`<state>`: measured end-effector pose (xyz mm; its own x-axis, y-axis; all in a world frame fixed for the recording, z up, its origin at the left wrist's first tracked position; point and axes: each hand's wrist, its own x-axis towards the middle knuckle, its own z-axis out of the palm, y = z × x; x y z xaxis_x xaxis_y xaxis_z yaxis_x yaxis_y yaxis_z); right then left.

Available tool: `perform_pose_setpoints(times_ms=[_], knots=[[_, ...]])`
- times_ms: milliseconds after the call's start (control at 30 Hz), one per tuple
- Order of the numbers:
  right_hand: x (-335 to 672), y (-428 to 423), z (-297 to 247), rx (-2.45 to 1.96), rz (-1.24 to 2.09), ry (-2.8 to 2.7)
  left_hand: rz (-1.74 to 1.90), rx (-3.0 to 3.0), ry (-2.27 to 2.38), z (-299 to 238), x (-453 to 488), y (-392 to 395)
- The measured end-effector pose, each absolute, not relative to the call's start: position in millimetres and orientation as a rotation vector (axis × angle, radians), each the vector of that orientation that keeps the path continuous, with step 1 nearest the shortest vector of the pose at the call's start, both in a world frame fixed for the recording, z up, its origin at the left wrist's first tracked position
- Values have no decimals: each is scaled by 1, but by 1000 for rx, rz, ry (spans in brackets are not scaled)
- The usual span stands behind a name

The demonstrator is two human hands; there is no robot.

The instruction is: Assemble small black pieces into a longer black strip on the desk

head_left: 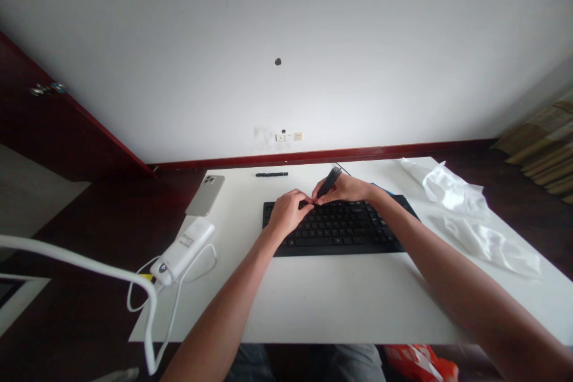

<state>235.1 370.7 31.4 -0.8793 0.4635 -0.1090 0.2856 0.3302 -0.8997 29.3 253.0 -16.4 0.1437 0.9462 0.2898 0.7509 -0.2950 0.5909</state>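
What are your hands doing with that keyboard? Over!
Right hand holding dark tool. Left hand close beside it, grip unclear. Keyboard beneath both hands, partly hidden. White wrapping to its right.

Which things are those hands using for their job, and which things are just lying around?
Part of the job:
black keyboard, with both hands at it
dark stick-like tool, in the right hand
maybe the row of small black pieces; I can't be sure

Just lying about, it seems:
phone
white device
crumpled white sheets
orange-red bag
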Motion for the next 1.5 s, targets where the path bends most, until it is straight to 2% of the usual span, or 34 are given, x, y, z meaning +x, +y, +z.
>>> perform_pose_setpoints(times_ms=[533,867,1167,1500], knots=[[223,353,40,-783,1199,-2566,735,2025,1828,-11,39,254],[230,335,84,-642,1029,-2684,782,2166,1688,-16,34,255],[226,325,86,-429,811,-2900,830,2154,1660,-13,34,253],[231,342,74,-696,1053,-2612,956,2148,1589,-18,33,254]])
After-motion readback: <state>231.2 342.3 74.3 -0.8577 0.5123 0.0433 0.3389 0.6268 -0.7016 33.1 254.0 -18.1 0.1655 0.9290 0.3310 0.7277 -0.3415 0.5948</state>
